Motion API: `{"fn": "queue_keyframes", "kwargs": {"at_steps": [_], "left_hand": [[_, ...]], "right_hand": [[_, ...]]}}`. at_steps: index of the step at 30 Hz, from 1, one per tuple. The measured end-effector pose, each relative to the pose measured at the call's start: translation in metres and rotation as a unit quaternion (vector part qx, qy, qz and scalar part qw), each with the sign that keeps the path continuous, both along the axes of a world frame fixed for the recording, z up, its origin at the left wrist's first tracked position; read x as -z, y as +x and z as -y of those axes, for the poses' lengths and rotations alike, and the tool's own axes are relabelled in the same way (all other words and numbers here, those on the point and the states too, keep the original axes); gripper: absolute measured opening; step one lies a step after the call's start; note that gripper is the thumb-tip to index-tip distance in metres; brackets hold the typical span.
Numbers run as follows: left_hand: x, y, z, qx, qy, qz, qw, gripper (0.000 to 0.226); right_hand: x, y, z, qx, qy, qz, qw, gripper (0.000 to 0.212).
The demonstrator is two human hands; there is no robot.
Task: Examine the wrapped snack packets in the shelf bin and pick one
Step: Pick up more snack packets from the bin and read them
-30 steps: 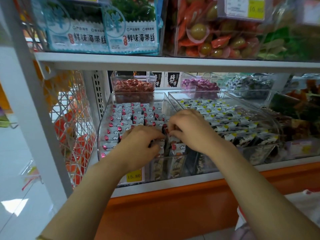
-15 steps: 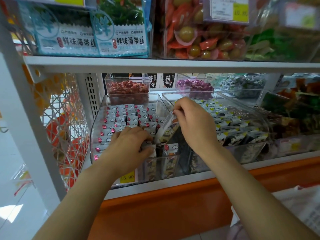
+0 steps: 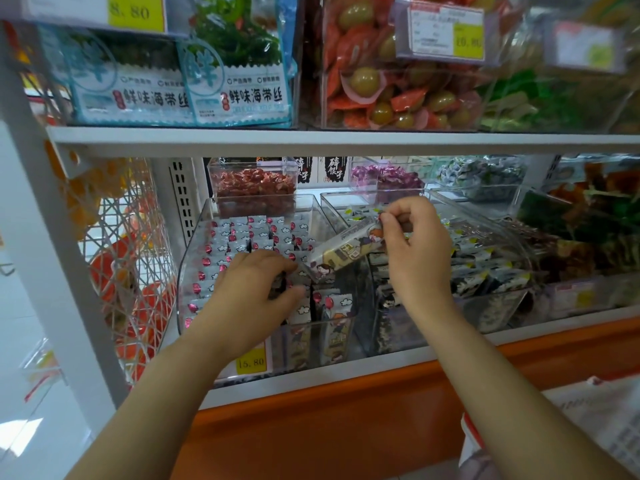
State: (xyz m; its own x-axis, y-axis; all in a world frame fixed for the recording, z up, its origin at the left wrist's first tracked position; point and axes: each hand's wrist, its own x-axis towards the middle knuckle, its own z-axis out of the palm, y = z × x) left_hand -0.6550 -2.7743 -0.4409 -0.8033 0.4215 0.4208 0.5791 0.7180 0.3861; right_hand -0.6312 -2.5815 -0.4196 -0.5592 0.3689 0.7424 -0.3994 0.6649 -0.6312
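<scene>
Nearest, two bare forearms reach up across the orange shelf front (image 3: 346, 417). Just above it, a yellow price tag (image 3: 251, 362) sits on the front of the clear bin (image 3: 189, 271), partly hidden by the left wrist. The left hand (image 3: 254, 292) is down inside this bin, fingers curled over and thumb closing from the front, pinching the tops of the standing packets (image 3: 239, 244) near the bin's front. The right hand (image 3: 414, 251) is raised over the bin's right side, thumb and bent fingertips pinching the upper end of a single wrapped packet (image 3: 346, 249). This packet hangs tilted, clear of the rows below, its lower end close to the left fingers; whether they touch I cannot tell. Beside it on the right, a second clear bin (image 3: 485, 216) holds dark packets with yellow marks. Behind stand a tub of red sweets (image 3: 252, 183) and a tub of purple sweets (image 3: 388, 176). Farther up, the white shelf board (image 3: 311, 140) carries blue seaweed packs (image 3: 239, 84)
</scene>
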Motion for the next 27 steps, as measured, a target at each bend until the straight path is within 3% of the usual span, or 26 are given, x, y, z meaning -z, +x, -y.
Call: {"fn": "queue_keyframes", "kwargs": {"at_steps": [3, 6, 9, 12, 15, 21, 27], "left_hand": [[-0.007, 0.007, -0.003, 0.021, 0.158, 0.069, 0.985, 0.034], [-0.009, 0.01, -0.002, 0.025, 0.284, 0.134, 0.949, 0.016], [-0.01, 0.009, 0.004, 0.019, 0.397, 0.218, 0.891, 0.02], [-0.011, 0.008, 0.008, 0.036, 0.507, 0.305, 0.805, 0.032], [-0.013, 0.006, 0.012, 0.016, 0.57, 0.328, 0.753, 0.026], [-0.013, 0.007, 0.015, -0.024, 0.607, 0.296, 0.737, 0.023], [-0.015, 0.01, 0.015, 0.026, 0.613, 0.314, 0.724, 0.022]], "right_hand": [[0.002, 0.002, 0.002, -0.05, -0.077, 0.026, 0.995, 0.012], [0.005, 0.007, 0.006, -0.135, -0.197, 0.072, 0.968, 0.012], [0.006, 0.01, 0.008, -0.222, -0.307, 0.107, 0.919, 0.011], [0.008, 0.012, 0.009, -0.322, -0.396, 0.136, 0.849, 0.012], [0.01, 0.012, 0.01, -0.386, -0.42, 0.142, 0.809, 0.023], [0.012, 0.013, 0.016, -0.403, -0.417, 0.142, 0.802, 0.034], [0.01, 0.013, 0.017, -0.366, -0.488, 0.13, 0.781, 0.011]]}}
